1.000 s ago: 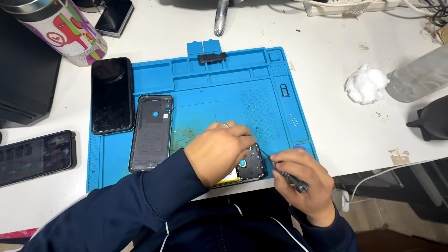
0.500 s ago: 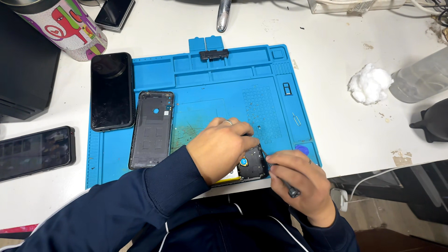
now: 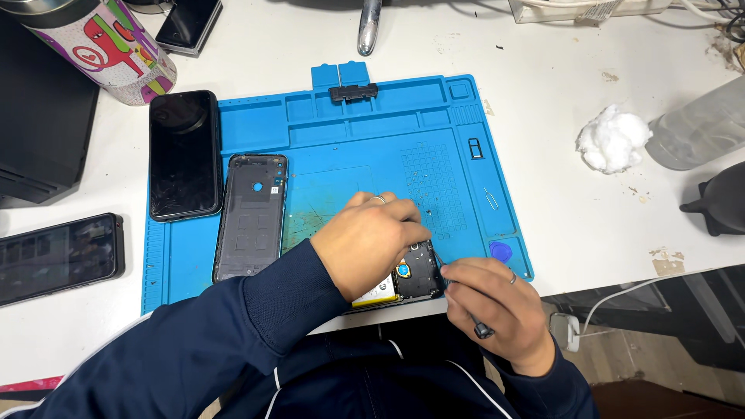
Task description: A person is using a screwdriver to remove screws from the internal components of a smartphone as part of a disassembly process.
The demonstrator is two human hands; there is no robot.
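Observation:
An opened phone with a yellow battery and black inner plate lies at the near edge of the blue repair mat. My left hand presses down on it, covering most of its body. My right hand grips a thin dark screwdriver whose tip touches the phone's right edge. A dark phone back cover lies on the mat to the left.
A black phone rests on the mat's left edge, another phone on the white table. A blue pick, a cotton wad, a clear bottle, a patterned tumbler and a dark blower surround the mat.
My right hand has shifted slightly left and closer to the phone with the screwdriver. My left hand stays on the phone.

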